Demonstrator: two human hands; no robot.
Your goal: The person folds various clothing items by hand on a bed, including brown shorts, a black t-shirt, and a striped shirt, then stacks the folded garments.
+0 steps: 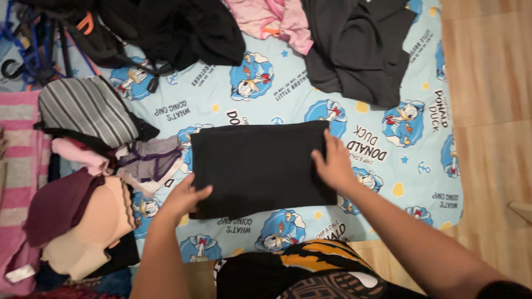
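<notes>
A person's two bare hands press on a folded black garment [257, 166] laid flat on a pale blue cartoon-print sheet [388, 138] spread over a wooden floor [487, 88], seen from a head-worn camera looking down. The left hand [185, 198] rests on the garment's near left corner, fingers curled over the edge and thumb on top, gripping the cloth lightly. The right hand [334, 162] lies open and flat on the garment's right edge, fingers spread and pointing away from the person; the folded black rectangle stretches between the two hands.

Just beyond the left hand lies a crumpled striped purple-and-white piece [152, 160], touching the garment's left side. Farther to the left of that hand sit a grey striped folded item [86, 111], a dark maroon padded piece [55, 205] and a beige padded piece [97, 227], stacked close together beside a pink striped towel [19, 166].

Well beyond the right hand, a loose dark grey garment [354, 50] sprawls at the far edge of the sheet, with a pink garment [277, 19] just left of it and a heap of black clothing [177, 30] farther left. Blue hangers [25, 50] lie at the far left corner.
</notes>
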